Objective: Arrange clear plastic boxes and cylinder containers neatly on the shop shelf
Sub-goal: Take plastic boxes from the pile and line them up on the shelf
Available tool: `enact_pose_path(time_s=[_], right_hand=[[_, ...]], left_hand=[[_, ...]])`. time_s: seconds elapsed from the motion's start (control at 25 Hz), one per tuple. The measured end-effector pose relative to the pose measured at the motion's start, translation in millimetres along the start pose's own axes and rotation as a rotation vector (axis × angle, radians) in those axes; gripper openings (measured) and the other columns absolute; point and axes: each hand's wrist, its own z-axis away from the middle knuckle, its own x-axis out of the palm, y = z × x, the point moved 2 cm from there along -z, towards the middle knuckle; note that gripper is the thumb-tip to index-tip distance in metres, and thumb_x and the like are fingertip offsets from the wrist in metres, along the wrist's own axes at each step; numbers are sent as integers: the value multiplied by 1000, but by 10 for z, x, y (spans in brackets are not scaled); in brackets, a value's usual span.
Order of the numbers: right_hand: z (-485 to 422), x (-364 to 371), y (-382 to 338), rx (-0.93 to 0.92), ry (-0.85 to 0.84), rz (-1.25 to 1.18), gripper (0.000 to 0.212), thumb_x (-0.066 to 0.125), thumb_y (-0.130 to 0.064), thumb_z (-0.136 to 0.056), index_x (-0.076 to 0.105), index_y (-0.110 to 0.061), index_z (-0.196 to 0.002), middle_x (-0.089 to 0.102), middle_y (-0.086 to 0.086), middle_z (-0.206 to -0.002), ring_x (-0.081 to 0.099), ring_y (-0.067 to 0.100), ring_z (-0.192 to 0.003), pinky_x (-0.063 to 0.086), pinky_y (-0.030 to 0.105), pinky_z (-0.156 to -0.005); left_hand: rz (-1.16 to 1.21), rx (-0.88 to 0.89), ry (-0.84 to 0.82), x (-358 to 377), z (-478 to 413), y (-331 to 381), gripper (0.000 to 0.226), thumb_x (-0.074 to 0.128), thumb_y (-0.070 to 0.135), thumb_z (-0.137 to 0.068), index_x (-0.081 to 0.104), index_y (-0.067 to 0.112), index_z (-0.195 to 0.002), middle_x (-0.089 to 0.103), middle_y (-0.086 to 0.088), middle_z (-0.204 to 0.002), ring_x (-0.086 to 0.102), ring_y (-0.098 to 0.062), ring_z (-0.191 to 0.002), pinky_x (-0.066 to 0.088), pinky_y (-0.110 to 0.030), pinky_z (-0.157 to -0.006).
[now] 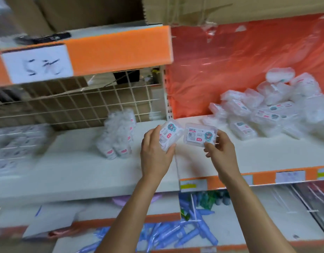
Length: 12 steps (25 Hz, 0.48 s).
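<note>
Clear plastic boxes sit in three places on the shelf [81, 167]: a blurred row at the far left [13, 143], a short upright stack [119, 134] left of centre, and a loose heap [263, 110] at the right against the orange backing sheet [239, 70].

You hold one box in each hand above the bare middle of the shelf. Your left hand [154, 156] is closed round the left box [169, 136], thumb on its lower corner, the box tilted with its label turned sideways. Your right hand [221, 152] pinches the right box [200, 135] by its lower right edge, label facing you and nearly level. The two boxes almost touch at their inner corners.

To do this step well, I judge you should turn the left box until its label matches the right one, square the two together, then set them down flush beside the upright stack with labels facing out. Grip by the edges; these thin lids look as if they could pop under a squeeze.

As for writing: the white sign [37, 63] on the orange upper shelf edge [119, 50] seems to carry a handwritten "5" and a further mark, too blurred to read. Each box label shows a teal round picture, a red tag and a small barcode block; the print is too small to make out. Price tickets [289, 176] on the lower right shelf edge are unreadable.
</note>
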Motion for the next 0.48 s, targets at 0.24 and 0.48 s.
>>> enact_pose_path(time_s=[0.24,0.48], right_hand=[[504,770,-60,14,-83,-5,44,56,-30,-67,55,-26,-111,65,0,-91,62,29,-79,52,48,-78],[903,1585,-46,27,-237,-75,33,58,-10,-86,55,-17,-118,66,5,-95,66,20,-81,54,43,-76]], left_hand=[[-66,-80,46,-759,270,-635,66,77,21,-72,50,10,-131,52,-9,-125,52,-27,-113,39,-26,-93],[-117,-152,111,-1537,519,-1202,63,77,17,-72,51,9,-129,53,-8,-122,53,-25,-111,30,-12,-87]])
